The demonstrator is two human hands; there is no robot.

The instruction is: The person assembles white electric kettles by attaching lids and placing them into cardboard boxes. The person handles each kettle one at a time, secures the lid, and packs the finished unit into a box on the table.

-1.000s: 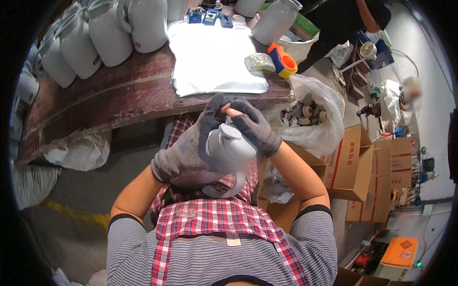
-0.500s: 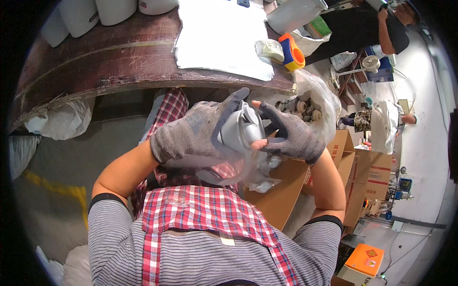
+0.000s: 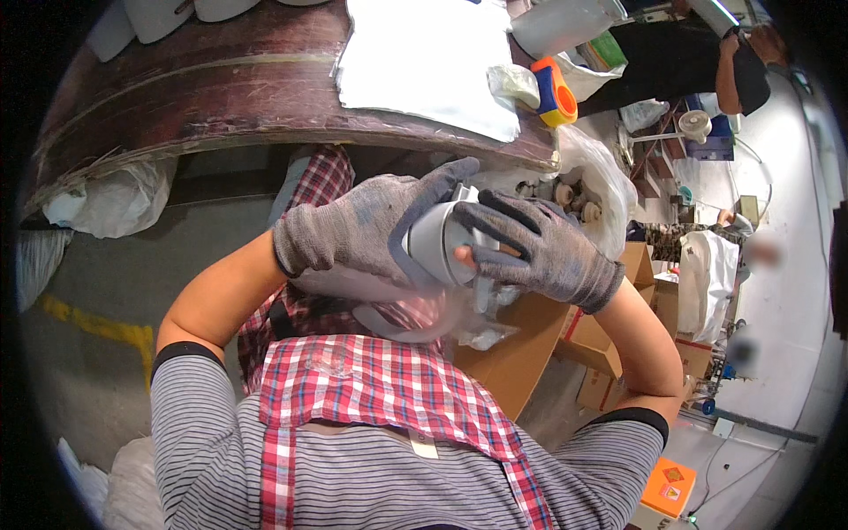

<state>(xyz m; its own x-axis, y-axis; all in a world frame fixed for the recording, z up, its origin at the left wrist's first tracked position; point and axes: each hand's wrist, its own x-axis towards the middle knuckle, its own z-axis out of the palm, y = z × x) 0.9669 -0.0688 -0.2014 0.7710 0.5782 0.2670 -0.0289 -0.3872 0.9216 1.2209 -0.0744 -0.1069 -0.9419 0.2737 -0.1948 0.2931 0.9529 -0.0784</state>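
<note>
Left hand [image 3: 375,221]: gloved, wrapped round the side of the grey jug [image 3: 431,244].
Right hand [image 3: 541,249]: gloved, fingers curled over the jug's top end, gripping it.
Grey jug: tilted between both hands, over by the worktop [image 3: 221,99].
Worktop: white sheets [image 3: 424,71], an orange-and-blue tape dispenser [image 3: 546,81] just beside them.

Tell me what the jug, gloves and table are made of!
The grey jug: perhaps plastic or painted metal; it's smooth with a soft shine.

The gloves: probably knitted fabric, fuzzy and grey, with a dark rubbery-looking coating.

The table: likely wood, dark and worn, with pale scratches.
</note>
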